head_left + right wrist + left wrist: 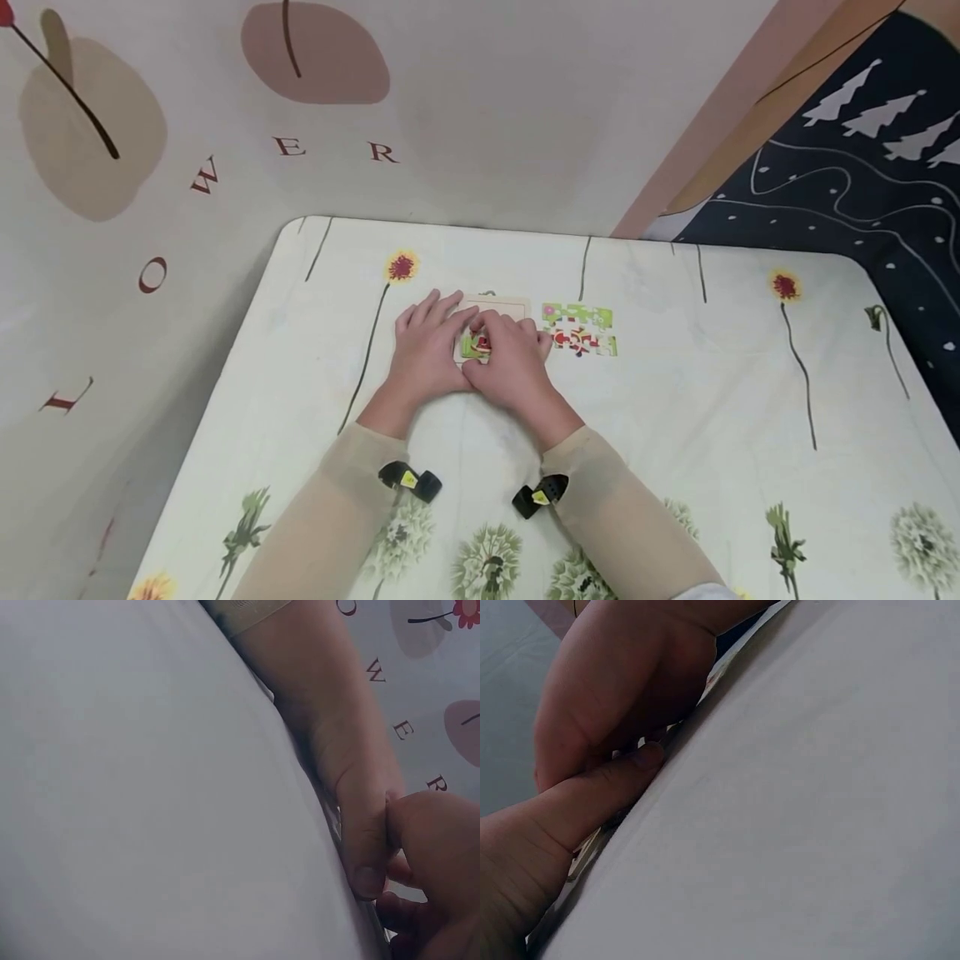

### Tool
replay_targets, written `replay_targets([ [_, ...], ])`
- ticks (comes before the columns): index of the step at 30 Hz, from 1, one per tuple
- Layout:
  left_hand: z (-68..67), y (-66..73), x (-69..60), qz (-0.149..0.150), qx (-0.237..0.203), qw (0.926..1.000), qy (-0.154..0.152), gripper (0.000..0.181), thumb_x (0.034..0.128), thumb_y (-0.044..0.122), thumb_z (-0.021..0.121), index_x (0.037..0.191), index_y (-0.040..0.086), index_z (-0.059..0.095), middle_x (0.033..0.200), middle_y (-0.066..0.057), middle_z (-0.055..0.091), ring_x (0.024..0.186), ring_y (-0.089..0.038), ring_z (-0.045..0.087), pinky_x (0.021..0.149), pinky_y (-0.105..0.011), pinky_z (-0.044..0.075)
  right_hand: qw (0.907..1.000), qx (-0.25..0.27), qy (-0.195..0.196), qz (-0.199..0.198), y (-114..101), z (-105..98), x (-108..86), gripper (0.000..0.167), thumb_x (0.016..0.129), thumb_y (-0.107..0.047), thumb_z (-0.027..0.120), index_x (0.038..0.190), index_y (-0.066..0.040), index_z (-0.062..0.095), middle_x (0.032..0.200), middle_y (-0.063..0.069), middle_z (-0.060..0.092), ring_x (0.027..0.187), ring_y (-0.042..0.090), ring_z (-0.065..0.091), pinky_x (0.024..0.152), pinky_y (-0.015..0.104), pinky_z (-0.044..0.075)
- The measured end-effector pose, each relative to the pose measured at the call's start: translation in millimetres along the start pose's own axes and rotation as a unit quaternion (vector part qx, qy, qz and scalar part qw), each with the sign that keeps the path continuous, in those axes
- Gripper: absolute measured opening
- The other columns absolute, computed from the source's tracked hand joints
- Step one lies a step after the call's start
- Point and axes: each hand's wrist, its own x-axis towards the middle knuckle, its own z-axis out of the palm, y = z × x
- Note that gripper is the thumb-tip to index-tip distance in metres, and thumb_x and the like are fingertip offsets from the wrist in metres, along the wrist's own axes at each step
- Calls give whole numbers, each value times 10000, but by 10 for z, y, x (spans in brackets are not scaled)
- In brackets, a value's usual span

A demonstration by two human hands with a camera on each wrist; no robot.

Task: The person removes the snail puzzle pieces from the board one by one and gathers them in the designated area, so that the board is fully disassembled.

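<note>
A shallow light-wood puzzle tray (516,302) lies on the table, largely covered by both hands. Inside it, a green and red puzzle piece (480,343) shows between the hands. My left hand (427,350) rests along the tray's left side with its fingers extended and spread. The right hand (512,358) bends over the tray, its thumb and curled forefinger at the piece's sides; the fingertips are partly hidden. In the left wrist view, the left thumb (619,784) lies beneath the curled right hand (630,682). The right wrist view shows the hands meeting, left hand (360,802) behind.
Right of the tray lie several loose puzzle pieces, a green group (577,315) and a red and white group (576,340). The table is covered by a white flower-print cloth (697,375). A printed wall (487,158) rises behind its far edge.
</note>
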Motion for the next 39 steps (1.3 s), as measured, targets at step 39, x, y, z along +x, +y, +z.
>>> replay_targets([
  [39, -21, -22, -10, 218, 237, 9992, -253, 1219, 613, 743, 910, 1622, 206, 486, 1743, -79, 272, 1618, -368, 124, 1229, -643, 117, 9929, -80, 246, -1162, 78, 37, -33, 392, 896, -335, 889, 1252, -192, 810, 1193, 29, 735, 1119, 300, 547, 1019, 632, 323],
])
